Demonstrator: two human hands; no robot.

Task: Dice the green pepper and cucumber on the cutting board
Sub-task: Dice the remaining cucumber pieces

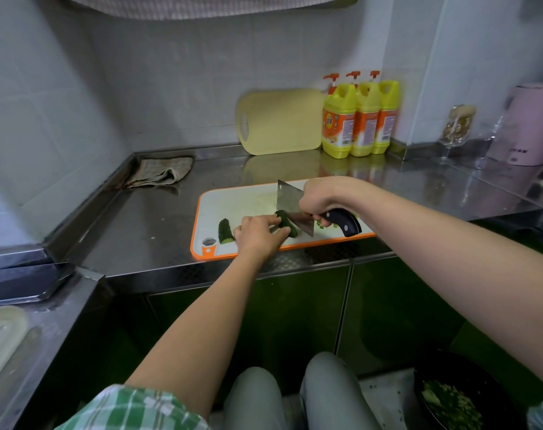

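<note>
A dark green, bumpy-skinned cucumber piece (pixel 285 222) is shown on the white, orange-rimmed cutting board (pixel 233 203), near its front edge. Its long axis is laid diagonally, from far left to near right, with a pale cut end at the near right. The piece is pinched by the curled fingers and thumb of the left hand (pixel 258 234). A cleaver (pixel 290 198) is gripped by its black handle in the right hand (pixel 318 197), whose fingers are wrapped round it; the blade is held upright against the far side of the piece, nearly along its axis. A second cucumber piece (pixel 225 231) is seen to the left, apart, and diced green bits (pixel 321 225) lie under the handle. Behind, on the steel counter (pixel 140 231), a yellow board (pixel 279 122), three yellow bottles (pixel 360 119) and a folded cloth (pixel 161 173) are placed.
</note>
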